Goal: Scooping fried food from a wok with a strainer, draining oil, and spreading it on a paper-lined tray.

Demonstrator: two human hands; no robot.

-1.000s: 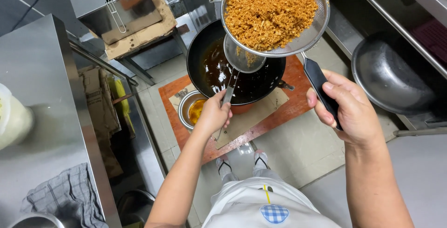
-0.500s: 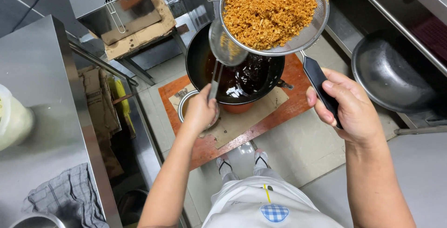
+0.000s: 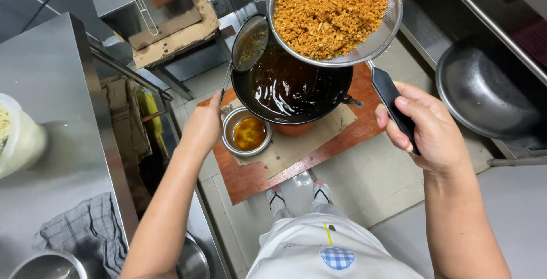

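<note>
My right hand [image 3: 428,129] grips the black handle of a large mesh strainer [image 3: 387,25] heaped with fried golden-brown crumbs [image 3: 329,10], held over a black wok of dark oil [image 3: 290,88] on the floor. My left hand [image 3: 204,124] holds the thin handle of a small ladle [image 3: 249,42], whose bowl is tilted up at the wok's left rim, beside the strainer. A small steel bowl of orange liquid [image 3: 246,132] sits just below the wok, next to my left hand.
The wok rests on a red-brown board [image 3: 250,179] with cardboard. A steel counter [image 3: 51,119] with a grey cloth [image 3: 85,233] and a white tub [image 3: 20,139] is at left. A large empty steel wok [image 3: 484,88] sits at right. My sandalled feet [image 3: 296,196] stand below.
My left hand has moved the ladle leftward and upward, from under the strainer to the wok's left rim. The strainer stays held over the wok.
</note>
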